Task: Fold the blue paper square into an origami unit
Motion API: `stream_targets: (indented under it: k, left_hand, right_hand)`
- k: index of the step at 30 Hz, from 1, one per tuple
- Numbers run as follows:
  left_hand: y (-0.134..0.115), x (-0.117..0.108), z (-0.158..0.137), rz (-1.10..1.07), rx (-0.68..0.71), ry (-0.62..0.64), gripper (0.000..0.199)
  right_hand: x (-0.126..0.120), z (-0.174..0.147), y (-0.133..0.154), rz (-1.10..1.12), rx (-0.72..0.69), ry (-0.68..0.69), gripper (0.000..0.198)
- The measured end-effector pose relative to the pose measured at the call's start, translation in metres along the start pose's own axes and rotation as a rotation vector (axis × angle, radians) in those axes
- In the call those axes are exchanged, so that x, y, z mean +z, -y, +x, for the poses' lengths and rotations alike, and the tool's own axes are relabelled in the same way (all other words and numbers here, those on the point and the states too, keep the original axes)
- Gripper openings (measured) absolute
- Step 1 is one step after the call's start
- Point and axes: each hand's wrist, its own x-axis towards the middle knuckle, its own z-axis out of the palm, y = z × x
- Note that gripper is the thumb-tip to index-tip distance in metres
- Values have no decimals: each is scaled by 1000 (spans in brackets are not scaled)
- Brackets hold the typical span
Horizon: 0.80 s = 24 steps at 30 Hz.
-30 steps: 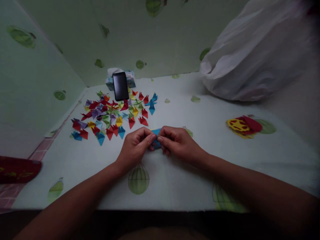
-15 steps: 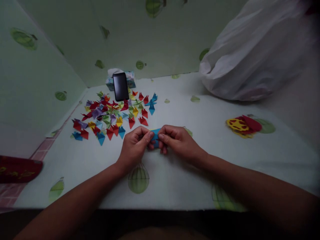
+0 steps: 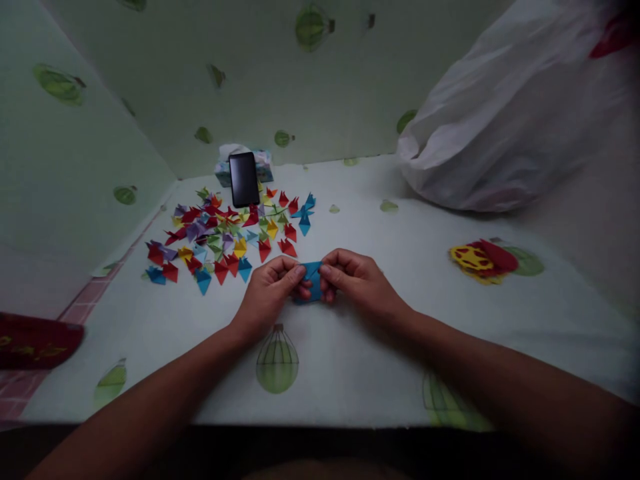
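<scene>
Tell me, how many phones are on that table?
1. A single black phone stands propped against a tissue box at the far end of the table, behind the pile of folded paper pieces. Others could be hidden under the white plastic bag.

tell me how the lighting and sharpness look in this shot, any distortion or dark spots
Head view: dim, greenish light, brightest on the table centre, falling to near black along the bottom edge. Wide-angle lens bends the walls outward and stretches the forearms. The left hand, right hand and blue paper are fairly sharp; the white bag at the far right is soft and smeared. No glare, even on the phone.
</scene>
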Motion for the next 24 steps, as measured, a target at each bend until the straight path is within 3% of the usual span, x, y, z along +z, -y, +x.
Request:
stream_targets:
  k: [24]
  left_hand:
    - [0,0,-1,-24,-15,63,26]
  right_hand:
    - [-1,-1,4,35,29,75,12]
